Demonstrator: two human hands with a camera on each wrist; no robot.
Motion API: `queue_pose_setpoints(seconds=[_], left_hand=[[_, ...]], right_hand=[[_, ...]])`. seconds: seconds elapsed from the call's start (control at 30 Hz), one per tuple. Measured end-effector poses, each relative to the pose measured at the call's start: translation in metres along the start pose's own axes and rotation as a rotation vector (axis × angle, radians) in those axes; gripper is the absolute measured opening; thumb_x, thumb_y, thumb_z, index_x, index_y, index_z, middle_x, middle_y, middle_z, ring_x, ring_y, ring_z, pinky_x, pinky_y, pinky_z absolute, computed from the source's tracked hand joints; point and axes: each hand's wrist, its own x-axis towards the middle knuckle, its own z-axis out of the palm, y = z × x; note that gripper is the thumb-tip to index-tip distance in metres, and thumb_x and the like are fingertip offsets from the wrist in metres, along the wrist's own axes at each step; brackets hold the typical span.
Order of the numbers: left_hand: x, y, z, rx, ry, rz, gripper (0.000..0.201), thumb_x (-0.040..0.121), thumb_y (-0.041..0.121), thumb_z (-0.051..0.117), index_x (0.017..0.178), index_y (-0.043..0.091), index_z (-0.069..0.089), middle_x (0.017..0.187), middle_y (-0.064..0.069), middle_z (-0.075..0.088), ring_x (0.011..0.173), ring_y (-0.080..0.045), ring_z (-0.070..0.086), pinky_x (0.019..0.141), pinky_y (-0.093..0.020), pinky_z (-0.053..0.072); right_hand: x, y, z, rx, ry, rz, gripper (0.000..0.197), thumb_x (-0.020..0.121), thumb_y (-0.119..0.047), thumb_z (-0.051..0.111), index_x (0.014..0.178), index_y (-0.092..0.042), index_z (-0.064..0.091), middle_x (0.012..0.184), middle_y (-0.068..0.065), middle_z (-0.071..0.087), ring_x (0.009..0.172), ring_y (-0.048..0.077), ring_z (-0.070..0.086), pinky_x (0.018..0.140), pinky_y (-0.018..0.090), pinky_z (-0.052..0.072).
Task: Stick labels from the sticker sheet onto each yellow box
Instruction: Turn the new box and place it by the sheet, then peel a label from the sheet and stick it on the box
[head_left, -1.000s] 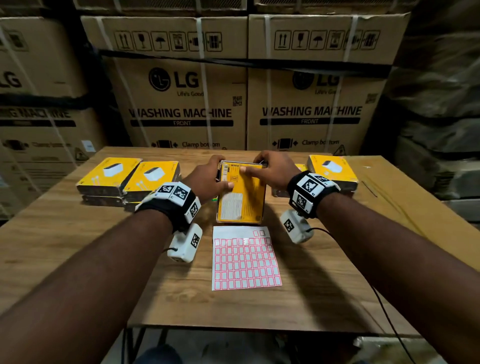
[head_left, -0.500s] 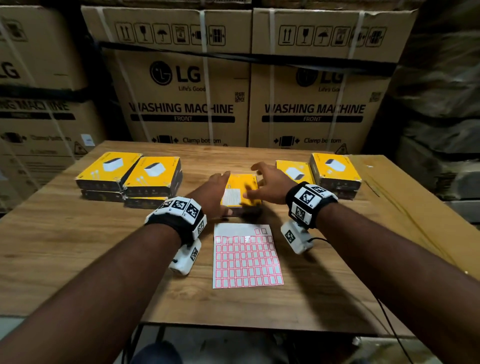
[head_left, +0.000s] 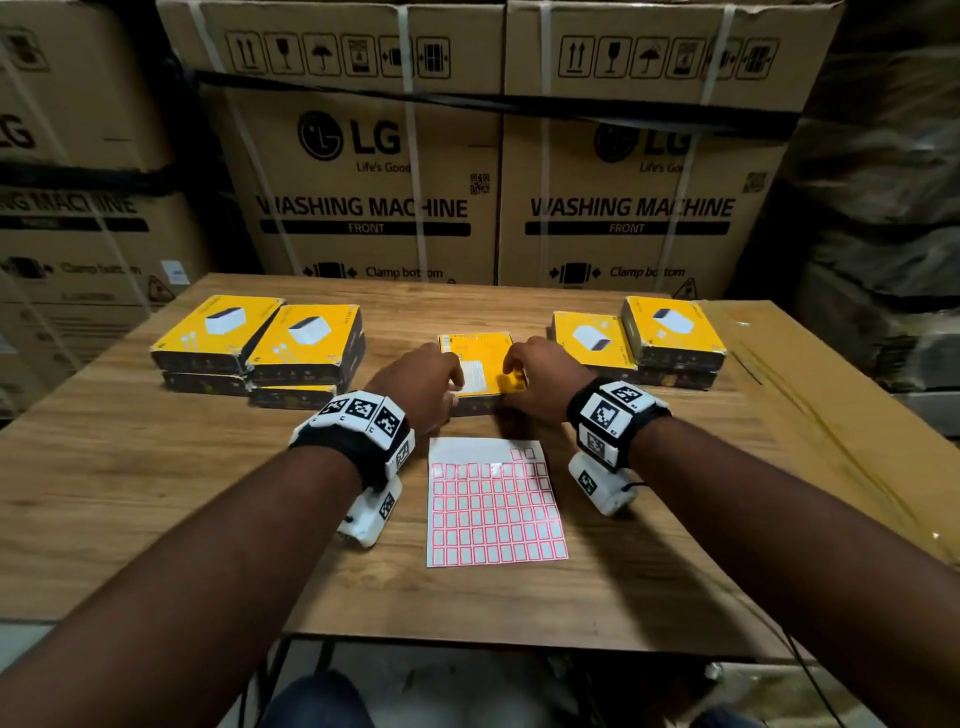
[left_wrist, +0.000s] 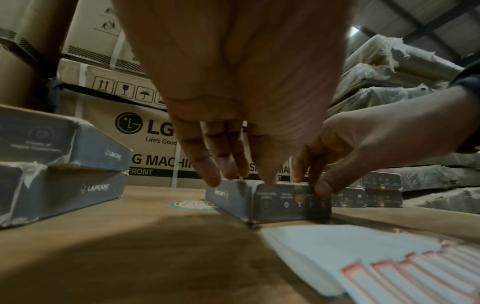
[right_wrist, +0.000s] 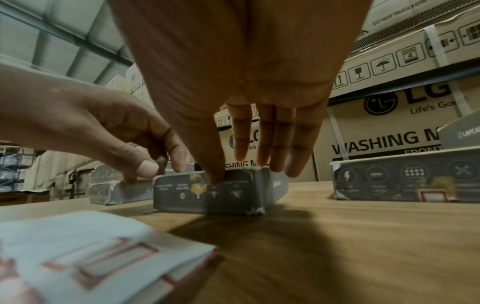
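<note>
A yellow box (head_left: 480, 364) lies flat on the wooden table (head_left: 156, 493), printed back face up, just beyond the sticker sheet (head_left: 493, 509). My left hand (head_left: 452, 382) holds its left near corner, thumb low and fingers on top. My right hand (head_left: 511, 364) pinches its right near edge, thumb on the dark front side. In the left wrist view the box (left_wrist: 285, 203) sits under my fingertips (left_wrist: 215, 181). The right wrist view shows the box (right_wrist: 207, 193) and the sheet (right_wrist: 78, 246) of red-bordered labels.
More yellow boxes stand stacked at the left (head_left: 260, 338) and at the right (head_left: 639, 332) of the table. The right stack's lower box carries a red-bordered label (right_wrist: 433, 196) on its side. Large washing machine cartons (head_left: 363, 156) wall off the far edge.
The yellow box was held upright between both hands a second ago. It has been tipped away from me and laid flat on the table, both hands still on it.
</note>
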Motion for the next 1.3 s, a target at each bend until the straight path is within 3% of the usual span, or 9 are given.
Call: queue_pose_setpoints(seconds=[0.1, 0.23, 0.3, 0.5, 0.6, 0.73, 0.87, 1.03, 1.3], left_hand=[[0.0, 0.002, -0.011, 0.0, -0.069, 0.04, 0.008, 0.083, 0.035, 0.069, 0.085, 0.027, 0.067, 0.091, 0.005, 0.065, 0.09, -0.016, 0.06, 0.076, -0.031, 0.048], [-0.003, 0.006, -0.017, 0.022, -0.138, 0.078, 0.021, 0.084, 0.045, 0.066, 0.08, 0.024, 0.068, 0.081, 0.006, 0.067, 0.079, -0.014, 0.06, 0.071, -0.03, 0.049], [-0.006, 0.011, -0.015, 0.023, -0.217, 0.084, 0.016, 0.084, 0.045, 0.065, 0.08, 0.03, 0.069, 0.08, 0.008, 0.068, 0.079, -0.013, 0.062, 0.073, -0.03, 0.051], [-0.012, 0.026, -0.003, -0.081, -0.349, 0.103, 0.026, 0.085, 0.043, 0.068, 0.099, 0.022, 0.074, 0.095, 0.001, 0.073, 0.089, -0.016, 0.066, 0.081, -0.03, 0.052], [-0.011, 0.029, 0.0, -0.153, -0.39, 0.102, 0.021, 0.089, 0.04, 0.066, 0.087, 0.019, 0.071, 0.083, 0.0, 0.067, 0.079, -0.017, 0.062, 0.07, -0.027, 0.044], [-0.008, 0.026, 0.002, -0.166, -0.381, 0.043, 0.024, 0.094, 0.032, 0.058, 0.071, 0.026, 0.057, 0.071, 0.008, 0.056, 0.077, -0.017, 0.055, 0.072, -0.028, 0.042], [-0.009, 0.023, -0.002, -0.237, -0.396, -0.022, 0.019, 0.098, 0.027, 0.053, 0.083, 0.02, 0.061, 0.066, 0.009, 0.056, 0.064, -0.011, 0.054, 0.071, -0.026, 0.044], [-0.011, 0.025, -0.007, -0.303, -0.468, -0.056, 0.016, 0.098, 0.018, 0.054, 0.087, 0.019, 0.065, 0.06, 0.008, 0.056, 0.054, -0.006, 0.052, 0.058, -0.022, 0.043], [-0.01, 0.017, -0.014, -0.424, -0.595, -0.114, 0.02, 0.099, 0.015, 0.053, 0.111, 0.018, 0.068, 0.089, -0.007, 0.068, 0.073, -0.02, 0.06, 0.072, -0.033, 0.049]], right_hand=[[-0.008, -0.006, -0.01, 0.043, -0.021, -0.036, 0.021, 0.081, -0.032, 0.072, 0.094, -0.018, 0.065, 0.095, 0.002, 0.066, 0.091, 0.019, 0.06, 0.072, 0.029, 0.048], [-0.022, -0.02, -0.02, -0.009, -0.373, -0.089, 0.032, 0.081, -0.045, 0.071, 0.101, -0.02, 0.07, 0.093, -0.005, 0.067, 0.086, 0.014, 0.06, 0.069, 0.025, 0.043], [-0.027, -0.023, -0.017, -0.044, -0.422, -0.117, 0.038, 0.077, -0.048, 0.075, 0.104, -0.021, 0.073, 0.096, -0.004, 0.07, 0.084, 0.012, 0.059, 0.07, 0.024, 0.043], [-0.033, -0.026, -0.01, -0.055, -0.365, -0.118, 0.034, 0.076, -0.041, 0.078, 0.097, -0.016, 0.068, 0.089, 0.0, 0.064, 0.079, 0.017, 0.055, 0.066, 0.024, 0.037], [-0.034, -0.026, -0.014, 0.068, -0.279, -0.145, 0.014, 0.08, -0.024, 0.073, 0.086, -0.017, 0.063, 0.082, -0.002, 0.059, 0.078, 0.018, 0.055, 0.064, 0.023, 0.035], [-0.038, -0.021, -0.016, 0.207, -0.183, -0.136, 0.031, 0.071, -0.028, 0.083, 0.089, -0.017, 0.061, 0.082, -0.004, 0.06, 0.074, 0.013, 0.054, 0.058, 0.022, 0.038], [-0.044, -0.017, -0.018, 0.265, -0.195, -0.159, 0.033, 0.069, -0.027, 0.086, 0.096, -0.017, 0.068, 0.093, -0.006, 0.067, 0.085, 0.009, 0.061, 0.073, 0.023, 0.049], [-0.044, -0.018, -0.017, 0.181, -0.153, -0.213, 0.038, 0.068, -0.027, 0.086, 0.101, -0.017, 0.07, 0.096, -0.003, 0.07, 0.085, 0.011, 0.063, 0.077, 0.027, 0.053], [-0.047, -0.018, -0.017, 0.15, -0.062, -0.219, 0.028, 0.075, -0.032, 0.081, 0.098, -0.019, 0.075, 0.093, -0.002, 0.073, 0.082, 0.007, 0.062, 0.073, 0.024, 0.05]])
